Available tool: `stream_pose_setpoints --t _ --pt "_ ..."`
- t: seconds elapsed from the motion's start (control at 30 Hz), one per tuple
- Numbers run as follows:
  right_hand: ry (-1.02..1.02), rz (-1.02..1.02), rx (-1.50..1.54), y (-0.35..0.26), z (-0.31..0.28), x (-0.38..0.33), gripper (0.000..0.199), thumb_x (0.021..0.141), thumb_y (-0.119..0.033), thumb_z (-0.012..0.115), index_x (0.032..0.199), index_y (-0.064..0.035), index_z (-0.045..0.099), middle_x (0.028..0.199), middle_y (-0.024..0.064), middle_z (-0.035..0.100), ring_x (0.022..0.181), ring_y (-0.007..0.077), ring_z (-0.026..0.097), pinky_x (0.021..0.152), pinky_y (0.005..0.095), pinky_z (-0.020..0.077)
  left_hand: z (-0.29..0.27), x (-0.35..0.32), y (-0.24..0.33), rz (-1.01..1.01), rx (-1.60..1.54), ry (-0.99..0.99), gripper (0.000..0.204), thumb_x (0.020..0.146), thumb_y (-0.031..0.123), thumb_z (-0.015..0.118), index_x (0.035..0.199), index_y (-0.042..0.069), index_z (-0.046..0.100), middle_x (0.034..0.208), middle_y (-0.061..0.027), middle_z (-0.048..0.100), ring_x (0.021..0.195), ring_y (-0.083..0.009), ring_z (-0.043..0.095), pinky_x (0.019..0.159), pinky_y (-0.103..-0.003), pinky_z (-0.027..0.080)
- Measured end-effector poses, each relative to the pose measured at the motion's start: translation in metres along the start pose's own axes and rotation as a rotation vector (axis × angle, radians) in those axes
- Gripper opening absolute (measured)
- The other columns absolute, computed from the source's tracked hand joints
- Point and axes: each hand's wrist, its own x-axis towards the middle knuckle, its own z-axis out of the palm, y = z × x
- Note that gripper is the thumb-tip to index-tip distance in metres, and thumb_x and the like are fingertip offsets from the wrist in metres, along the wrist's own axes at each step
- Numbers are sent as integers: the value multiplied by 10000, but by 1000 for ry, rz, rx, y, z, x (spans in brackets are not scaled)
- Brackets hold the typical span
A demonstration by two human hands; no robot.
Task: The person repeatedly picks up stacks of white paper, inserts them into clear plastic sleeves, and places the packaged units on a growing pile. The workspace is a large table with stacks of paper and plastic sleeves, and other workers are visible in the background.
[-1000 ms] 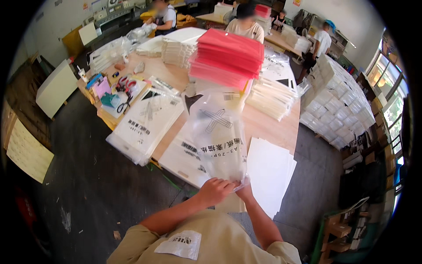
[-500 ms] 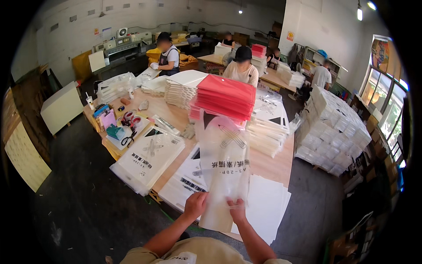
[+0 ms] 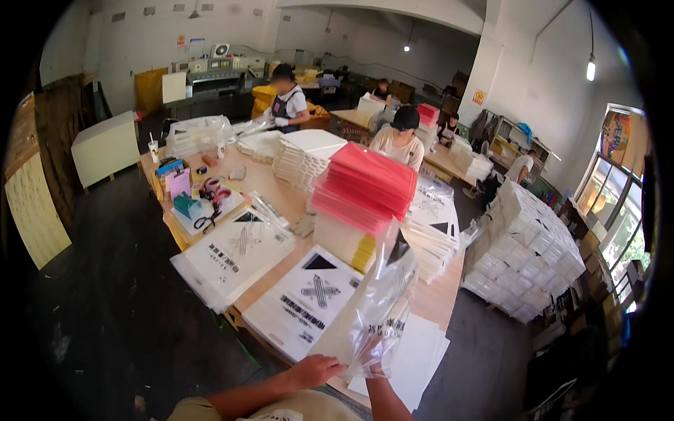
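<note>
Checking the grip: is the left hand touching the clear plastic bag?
Touching. Head view: left hand fingers lie on the clear plastic bag's lower edge.

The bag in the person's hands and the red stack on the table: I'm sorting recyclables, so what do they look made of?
The bag looks like thin clear plastic film: glossy, crinkled, the table showing through it. The red stack looks like matte paper or card sheets, with flat, even layered edges, though thin plastic covers cannot be ruled out.
</note>
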Motion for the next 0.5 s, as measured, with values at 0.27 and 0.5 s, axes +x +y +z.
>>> stream_pose_setpoints --t 0.27,0.5 --pt "-80 -325 -50 106 25 7 209 892 -223 601 965 -31 641 780 182 620 744 364 590 661 478 461 6 -23 -23 -335 -93 63 273 815 48 620 1072 101 693 834 -67 608 744 -266 629 628 -372 520" --pt "154 -237 -535 122 78 -27 339 861 -334 675 826 -12 574 681 198 568 590 404 558 546 504 446 26 -62 -23 -445 -114 -4 207 840 36 633 1036 83 681 870 -85 628 757 -300 650 633 -392 526"
